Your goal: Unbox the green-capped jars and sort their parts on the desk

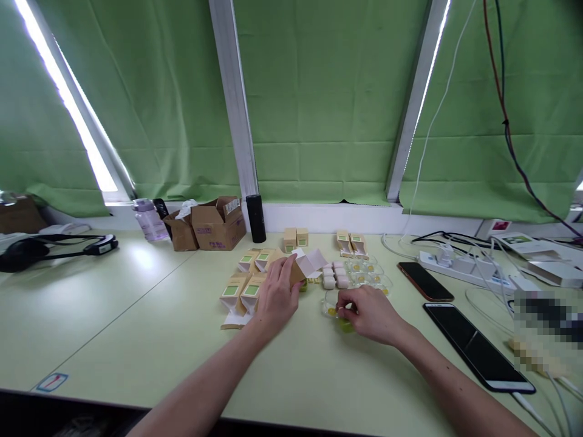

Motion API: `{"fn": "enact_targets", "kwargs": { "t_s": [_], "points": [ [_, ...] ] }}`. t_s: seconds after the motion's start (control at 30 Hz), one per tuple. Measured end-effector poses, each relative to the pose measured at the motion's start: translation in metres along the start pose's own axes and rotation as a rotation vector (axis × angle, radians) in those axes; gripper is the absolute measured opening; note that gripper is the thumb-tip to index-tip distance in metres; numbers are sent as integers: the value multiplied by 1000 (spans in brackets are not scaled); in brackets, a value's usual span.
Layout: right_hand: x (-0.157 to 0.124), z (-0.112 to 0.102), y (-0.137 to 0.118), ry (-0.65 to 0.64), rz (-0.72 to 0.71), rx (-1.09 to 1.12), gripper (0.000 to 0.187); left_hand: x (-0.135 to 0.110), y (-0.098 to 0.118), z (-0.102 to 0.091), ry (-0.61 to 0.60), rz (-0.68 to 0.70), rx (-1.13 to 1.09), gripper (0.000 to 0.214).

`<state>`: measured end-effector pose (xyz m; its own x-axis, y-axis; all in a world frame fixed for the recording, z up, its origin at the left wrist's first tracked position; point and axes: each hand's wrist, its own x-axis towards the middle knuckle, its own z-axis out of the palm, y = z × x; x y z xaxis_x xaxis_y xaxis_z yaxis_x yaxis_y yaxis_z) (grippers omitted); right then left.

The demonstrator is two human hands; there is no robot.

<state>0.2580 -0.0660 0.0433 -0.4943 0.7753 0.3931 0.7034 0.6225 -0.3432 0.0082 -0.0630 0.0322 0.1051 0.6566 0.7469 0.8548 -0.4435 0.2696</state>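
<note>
My left hand (279,291) is wrapped round a small tan cardboard box (297,272), whose white inner flaps (311,262) stand open to the right. My right hand (371,312) has its fingers pinched over a clear plastic piece (328,303) with a yellow centre. Under those fingers shows a green item (346,326), partly hidden; what exactly the fingertips grip is hard to see. Between the hands and farther back lie several pale pink-white pieces (334,276) in rows. Several clear cups with yellow centres (364,273) sit beside them. Open tan boxes with green labels (231,291) stand left of my left hand.
Two closed tan boxes (296,238) and two open ones (351,244) stand farther back. A black cylinder (255,218), brown cartons (217,224) and a purple bottle (149,220) line the wall. On the right lie a phone (426,281), a tablet (478,346) and a power strip (464,270) with cables.
</note>
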Motion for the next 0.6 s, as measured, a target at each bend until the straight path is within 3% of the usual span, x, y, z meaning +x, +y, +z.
{"fn": "enact_targets", "kwargs": {
  "t_s": [0.2, 0.3, 0.37, 0.47, 0.6],
  "points": [
    [-1, -11, 0, -76, 27, 1, 21, -2, 2, 3, 16, -72, -102, 61],
    [2, -20, 3, -100, 57, 218, 11, -2, 1, 4, 29, -115, -216, 62],
    [5, -20, 4, -41, 65, 434, 13, -1, 0, 6, 39, -151, -359, 61],
    [11, -9, 7, 93, 73, 668, 19, 0, -1, 10, 36, -229, -630, 62],
    [17, 13, 16, 121, 78, 745, 23, 2, -1, 13, 18, -328, -877, 63]
  ]
}}
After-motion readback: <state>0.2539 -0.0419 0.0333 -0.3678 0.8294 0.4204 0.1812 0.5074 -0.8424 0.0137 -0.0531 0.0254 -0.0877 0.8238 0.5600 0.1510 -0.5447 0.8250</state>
